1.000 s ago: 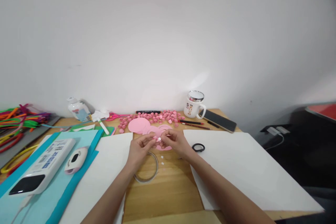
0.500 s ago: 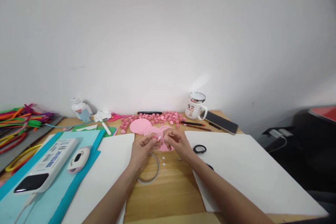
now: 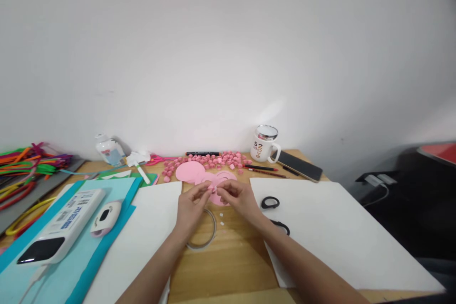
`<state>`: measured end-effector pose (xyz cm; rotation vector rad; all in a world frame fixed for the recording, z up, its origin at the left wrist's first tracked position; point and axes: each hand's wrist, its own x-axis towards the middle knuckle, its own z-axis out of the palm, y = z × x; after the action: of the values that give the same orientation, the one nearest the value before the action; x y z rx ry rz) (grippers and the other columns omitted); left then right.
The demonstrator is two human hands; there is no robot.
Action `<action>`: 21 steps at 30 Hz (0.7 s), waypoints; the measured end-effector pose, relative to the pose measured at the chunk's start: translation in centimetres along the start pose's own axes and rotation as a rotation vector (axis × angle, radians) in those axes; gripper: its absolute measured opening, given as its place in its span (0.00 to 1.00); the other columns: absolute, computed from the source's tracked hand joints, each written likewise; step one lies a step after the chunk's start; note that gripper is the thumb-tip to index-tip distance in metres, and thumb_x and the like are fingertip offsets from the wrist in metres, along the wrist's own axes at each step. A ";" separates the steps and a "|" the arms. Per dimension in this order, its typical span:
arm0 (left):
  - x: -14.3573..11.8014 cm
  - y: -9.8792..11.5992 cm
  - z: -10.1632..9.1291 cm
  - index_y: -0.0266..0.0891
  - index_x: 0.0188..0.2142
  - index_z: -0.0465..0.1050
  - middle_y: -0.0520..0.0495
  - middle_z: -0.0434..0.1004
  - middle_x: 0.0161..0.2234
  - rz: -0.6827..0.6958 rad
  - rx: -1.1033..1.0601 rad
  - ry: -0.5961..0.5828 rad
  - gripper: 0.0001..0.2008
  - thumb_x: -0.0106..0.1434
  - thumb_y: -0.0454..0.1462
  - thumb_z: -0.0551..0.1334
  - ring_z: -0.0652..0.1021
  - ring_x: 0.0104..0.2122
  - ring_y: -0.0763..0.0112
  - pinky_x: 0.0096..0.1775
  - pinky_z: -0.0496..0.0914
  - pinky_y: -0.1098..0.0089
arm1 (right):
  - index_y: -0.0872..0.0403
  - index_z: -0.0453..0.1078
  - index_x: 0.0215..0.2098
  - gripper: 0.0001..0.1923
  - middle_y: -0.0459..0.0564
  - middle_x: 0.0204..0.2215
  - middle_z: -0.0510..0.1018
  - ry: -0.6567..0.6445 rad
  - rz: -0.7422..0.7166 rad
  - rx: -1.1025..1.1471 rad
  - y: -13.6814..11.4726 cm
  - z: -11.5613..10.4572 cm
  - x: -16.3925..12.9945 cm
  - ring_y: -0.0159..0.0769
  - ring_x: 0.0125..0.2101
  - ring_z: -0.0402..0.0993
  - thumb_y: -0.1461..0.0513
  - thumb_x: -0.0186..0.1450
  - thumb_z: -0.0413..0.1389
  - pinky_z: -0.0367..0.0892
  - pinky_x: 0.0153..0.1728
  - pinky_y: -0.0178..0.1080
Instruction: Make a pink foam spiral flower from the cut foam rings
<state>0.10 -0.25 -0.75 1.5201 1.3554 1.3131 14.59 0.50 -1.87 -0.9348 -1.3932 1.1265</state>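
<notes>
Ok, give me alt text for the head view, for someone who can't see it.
Two bare hands meet over a wooden desk, the left hand and right hand pinching a small pink piece between their fingertips. Pink paper discs and pink beads lie just beyond, with a tape ring beneath the hands.

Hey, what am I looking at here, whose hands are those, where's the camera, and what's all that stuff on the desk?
There is no machine here: a person works with two bare hands, and the camera sits on their head, looking forward and down. The left hand and right hand meet over a wooden desk, pinching a small pink piece between the fingertips. Under them lies a tape roll. Behind are pink paper circles and a heap of small pink bits. White sheets lie either side, with scissors at the right. Farther back stand a mug and a phone; at the left are a power bank and coloured strips.
</notes>
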 end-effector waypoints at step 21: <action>0.1 -0.9 -0.8 0.39 0.36 0.74 0.46 0.79 0.36 0.511 0.347 -0.120 0.09 0.57 0.33 0.57 0.78 0.35 0.67 0.38 0.72 0.68 | 0.59 0.73 0.27 0.16 0.48 0.20 0.77 -0.170 0.239 0.198 0.2 -1.1 0.5 0.30 0.19 0.73 0.53 0.49 0.61 0.71 0.24 0.35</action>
<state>-0.95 -0.04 -1.36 2.2572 1.2039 1.2922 15.57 1.21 -1.93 -0.8943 -1.2981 1.5251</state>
